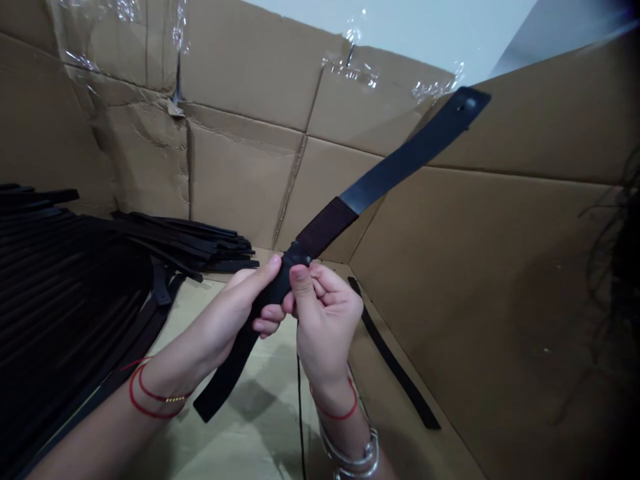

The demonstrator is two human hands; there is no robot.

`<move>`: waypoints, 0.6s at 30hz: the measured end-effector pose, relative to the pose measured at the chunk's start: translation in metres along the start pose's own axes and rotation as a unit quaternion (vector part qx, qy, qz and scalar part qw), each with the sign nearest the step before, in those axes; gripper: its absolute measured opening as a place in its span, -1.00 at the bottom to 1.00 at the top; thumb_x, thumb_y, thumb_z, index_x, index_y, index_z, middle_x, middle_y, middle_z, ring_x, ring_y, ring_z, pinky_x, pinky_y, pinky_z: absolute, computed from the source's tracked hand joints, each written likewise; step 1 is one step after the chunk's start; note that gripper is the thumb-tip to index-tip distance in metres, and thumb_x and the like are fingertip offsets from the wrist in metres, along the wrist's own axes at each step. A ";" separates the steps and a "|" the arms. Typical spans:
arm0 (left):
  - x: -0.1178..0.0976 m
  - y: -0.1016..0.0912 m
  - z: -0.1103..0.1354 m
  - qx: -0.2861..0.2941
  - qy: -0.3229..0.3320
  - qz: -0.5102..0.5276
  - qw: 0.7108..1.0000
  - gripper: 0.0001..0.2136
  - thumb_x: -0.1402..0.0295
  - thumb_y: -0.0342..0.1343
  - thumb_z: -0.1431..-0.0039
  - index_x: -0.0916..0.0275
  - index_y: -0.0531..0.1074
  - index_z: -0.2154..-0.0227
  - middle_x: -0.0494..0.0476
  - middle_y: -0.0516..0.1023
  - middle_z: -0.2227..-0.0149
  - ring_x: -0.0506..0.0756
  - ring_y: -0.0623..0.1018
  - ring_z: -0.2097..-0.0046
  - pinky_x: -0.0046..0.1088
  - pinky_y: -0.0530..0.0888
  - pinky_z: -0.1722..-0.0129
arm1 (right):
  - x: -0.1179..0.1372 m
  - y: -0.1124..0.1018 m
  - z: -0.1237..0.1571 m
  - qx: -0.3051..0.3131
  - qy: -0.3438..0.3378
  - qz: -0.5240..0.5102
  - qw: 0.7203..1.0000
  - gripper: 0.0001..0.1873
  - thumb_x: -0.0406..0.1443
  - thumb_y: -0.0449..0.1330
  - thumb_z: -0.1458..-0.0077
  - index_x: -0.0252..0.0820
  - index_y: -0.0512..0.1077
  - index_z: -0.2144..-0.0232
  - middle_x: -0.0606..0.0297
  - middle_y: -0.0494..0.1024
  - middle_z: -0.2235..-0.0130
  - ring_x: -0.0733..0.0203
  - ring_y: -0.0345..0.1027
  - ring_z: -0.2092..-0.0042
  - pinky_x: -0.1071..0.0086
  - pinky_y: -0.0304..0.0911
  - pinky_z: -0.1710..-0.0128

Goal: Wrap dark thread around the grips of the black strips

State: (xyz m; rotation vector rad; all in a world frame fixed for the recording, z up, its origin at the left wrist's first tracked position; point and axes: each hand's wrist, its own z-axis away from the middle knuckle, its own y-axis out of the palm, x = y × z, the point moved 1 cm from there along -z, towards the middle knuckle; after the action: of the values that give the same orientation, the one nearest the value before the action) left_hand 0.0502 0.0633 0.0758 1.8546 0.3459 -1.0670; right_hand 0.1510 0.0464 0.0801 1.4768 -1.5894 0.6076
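Note:
A long black strap [417, 153] slants across the middle, its far end raised to the upper right with a small hole in it. Dark cord [327, 230] is wound tightly round part of the strap, just beyond my hands. My left hand [253, 303] is closed round the strap below this winding, thumb on top. My right hand [325, 310] is pinched at the strap's edge beside the winding. A thin dark cord [301, 407] hangs down from beneath the right hand; the fingers hide exactly how it is held.
Many black strips [65, 287] are piled on the left, with more strips [200, 243] behind. One loose strap [395, 357] lies at the right along the cardboard wall [500, 267]. Taped cardboard [245, 167] stands at the back. A dark mass of threads [620, 247] hangs at far right.

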 end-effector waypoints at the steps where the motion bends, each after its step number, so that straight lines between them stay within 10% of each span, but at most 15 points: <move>1: 0.002 0.001 0.000 -0.004 0.002 0.014 1.000 -0.67 0.14 0.16 -0.17 0.33 0.36 0.50 -0.03 0.32 0.55 -0.18 0.19 0.61 -0.76 0.09 0.68 | 0.001 0.000 0.001 -0.015 -0.004 0.011 1.000 -0.68 -0.16 0.28 -0.08 -0.18 0.31 0.57 0.53 0.31 0.72 0.45 0.19 0.72 0.63 0.13 0.78; 11: -0.009 -0.007 0.002 0.134 -0.141 0.082 0.977 -0.64 0.14 0.15 -0.11 0.38 0.37 0.55 -0.13 0.12 0.67 -0.18 0.09 0.65 -0.69 0.06 0.65 | 0.021 -0.012 -0.005 0.118 -0.033 0.100 0.987 -0.60 -0.25 0.28 -0.09 -0.23 0.32 0.71 0.36 0.50 0.67 0.33 0.42 0.63 0.60 0.26 0.69; 18: 0.009 0.003 0.003 0.132 -0.092 0.021 0.987 -0.45 -0.15 -0.07 -0.16 0.25 0.14 0.65 -0.23 -0.09 0.70 -0.19 -0.15 0.67 -0.68 -0.18 0.73 | 0.023 -0.008 0.008 0.015 -0.059 0.074 0.995 -0.62 -0.26 0.27 -0.11 -0.19 0.32 0.69 0.47 0.39 0.75 0.36 0.33 0.74 0.60 0.19 0.77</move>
State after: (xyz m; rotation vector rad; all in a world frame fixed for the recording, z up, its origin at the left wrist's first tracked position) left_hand 0.0554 0.0573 0.0699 1.9641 0.0577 -1.2943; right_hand 0.1584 0.0258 0.0936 1.4493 -1.7998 0.6412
